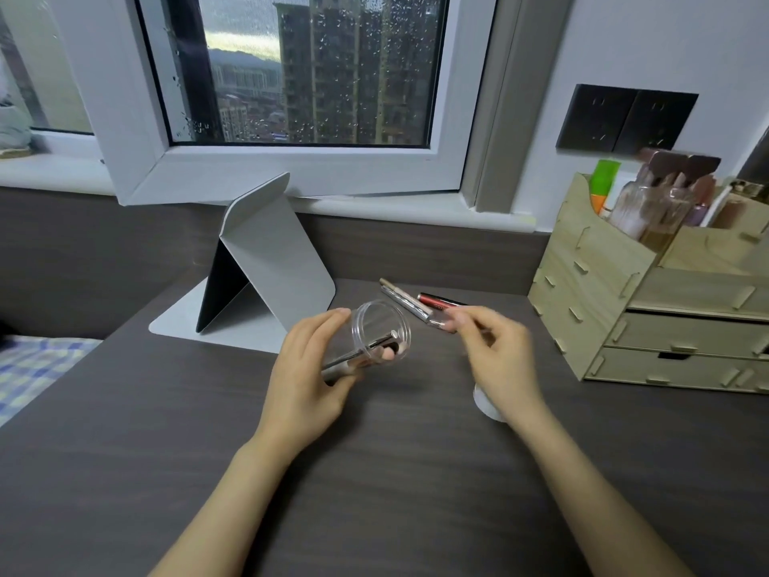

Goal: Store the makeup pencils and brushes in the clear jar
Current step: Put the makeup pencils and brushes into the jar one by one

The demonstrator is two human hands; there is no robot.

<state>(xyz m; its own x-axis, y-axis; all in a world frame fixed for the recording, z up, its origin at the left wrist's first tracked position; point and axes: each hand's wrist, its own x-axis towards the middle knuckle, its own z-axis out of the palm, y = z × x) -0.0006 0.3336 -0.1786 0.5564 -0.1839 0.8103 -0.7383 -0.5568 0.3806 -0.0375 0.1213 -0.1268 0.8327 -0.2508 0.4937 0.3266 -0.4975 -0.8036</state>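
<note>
My left hand (306,376) grips the clear jar (380,326), tilted with its open mouth facing up and away from me. A dark and silver pencil or brush (362,352) lies inside the jar, its end near the rim. My right hand (497,360) hovers blurred just right of the jar, fingers pinched near a small clear-ended pencil (441,324); whether it holds it I cannot tell. Behind on the table lie a silver pencil (405,301) and a red and black pencil (441,302).
A white lid (484,403) lies on the dark table (374,472) under my right wrist. A grey folded tablet stand (270,264) stands at the back left. A wooden drawer organizer (649,285) with bottles fills the right side. A window sill runs behind.
</note>
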